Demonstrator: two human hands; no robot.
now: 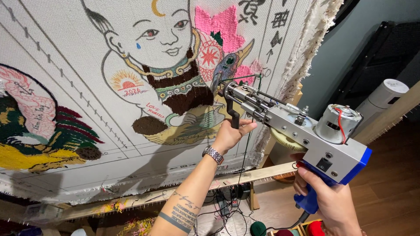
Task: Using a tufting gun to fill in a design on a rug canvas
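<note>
A silver and blue tufting gun point(302, 131) points its needle at a stretched white cloth point(65, 144) bearing a drawn child figure with partly tufted yarn areas. My left hand point(231, 133), a metal watch on its wrist, grips the gun's black front handle. Around the blue rear grip at the lower right closes my right hand point(330, 201). The needle tip point(218, 85) sits by a teal and pink tufted patch. A motor point(337, 122) sits on top of the gun.
The cloth hangs on a wooden frame point(262, 172) with tack strips. Yarn balls point(258, 228) and black cables lie on the floor below. A white cylindrical appliance point(385, 98) and a dark chair stand at the right on wooden flooring.
</note>
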